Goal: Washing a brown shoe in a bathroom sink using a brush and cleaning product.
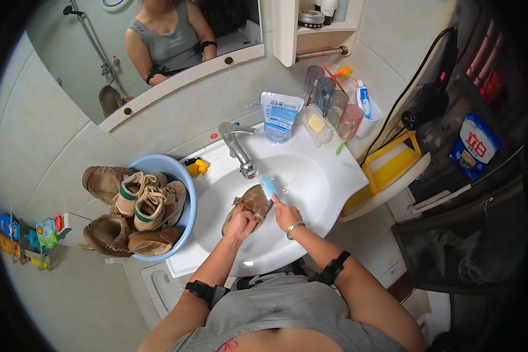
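Over the white sink, my left hand is closed on a brown shoe, which lies tilted in the bowl. My right hand grips a light blue scrubbing brush at the shoe's right edge. Whether the bristles touch the shoe is hard to make out. Just above them is the chrome faucet; I cannot tell whether water runs from it.
Left of the sink, a blue basin holds sneakers and fur-lined brown shoes. Along the back stand a detergent pouch, a soap dish and several cups. A hair dryer hangs at the right.
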{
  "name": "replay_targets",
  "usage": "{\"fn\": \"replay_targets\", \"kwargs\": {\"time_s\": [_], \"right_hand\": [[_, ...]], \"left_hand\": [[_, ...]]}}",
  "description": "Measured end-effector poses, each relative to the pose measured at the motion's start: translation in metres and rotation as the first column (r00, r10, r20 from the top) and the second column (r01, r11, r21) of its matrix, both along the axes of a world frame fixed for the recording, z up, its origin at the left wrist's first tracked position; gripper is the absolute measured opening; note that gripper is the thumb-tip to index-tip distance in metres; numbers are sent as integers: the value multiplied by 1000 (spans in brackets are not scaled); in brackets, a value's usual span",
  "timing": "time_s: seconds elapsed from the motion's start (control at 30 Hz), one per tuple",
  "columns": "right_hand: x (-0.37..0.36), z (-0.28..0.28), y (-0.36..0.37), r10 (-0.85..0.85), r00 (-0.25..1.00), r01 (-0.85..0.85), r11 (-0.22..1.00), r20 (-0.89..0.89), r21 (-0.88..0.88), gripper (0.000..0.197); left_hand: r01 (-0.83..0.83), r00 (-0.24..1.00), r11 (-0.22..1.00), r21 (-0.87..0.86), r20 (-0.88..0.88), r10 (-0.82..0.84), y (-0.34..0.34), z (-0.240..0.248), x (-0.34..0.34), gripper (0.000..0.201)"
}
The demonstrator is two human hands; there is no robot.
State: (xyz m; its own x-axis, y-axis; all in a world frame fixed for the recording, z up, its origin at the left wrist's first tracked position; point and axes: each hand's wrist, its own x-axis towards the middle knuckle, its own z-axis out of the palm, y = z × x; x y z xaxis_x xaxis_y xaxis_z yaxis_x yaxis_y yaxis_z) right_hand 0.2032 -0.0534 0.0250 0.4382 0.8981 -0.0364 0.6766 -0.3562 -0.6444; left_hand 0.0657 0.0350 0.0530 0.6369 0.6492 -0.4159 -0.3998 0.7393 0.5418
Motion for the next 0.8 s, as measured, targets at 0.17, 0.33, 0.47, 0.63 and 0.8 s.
{"fn": "replay_targets", "kwargs": {"time_s": [0.17, 0.33, 0.47, 0.63, 0.8], "right_hand": [[-40, 24, -18, 234, 968, -232, 972, -93, 32, 40], [-10, 27, 6, 148, 989, -146, 984, 9, -104, 45], [-30, 25, -1, 200, 978, -204, 976, -60, -73, 45], [-28, 25, -16, 206, 977, -211, 971, -53, -113, 44], [-5, 2, 5, 22, 996, -27, 998, -81, -61, 41]], "left_hand": [[-72, 997, 997, 14, 0, 72, 19, -13, -18, 45], [20, 991, 999, 46, 128, -26, 19, -7, -8, 51], [-53, 994, 998, 24, 98, 50, 19, -17, -15, 56], [9, 996, 1000, 19, 87, -11, 24, -30, -34, 52], [48, 989, 993, -104, 142, -33, 9, -7, -29, 48]]}}
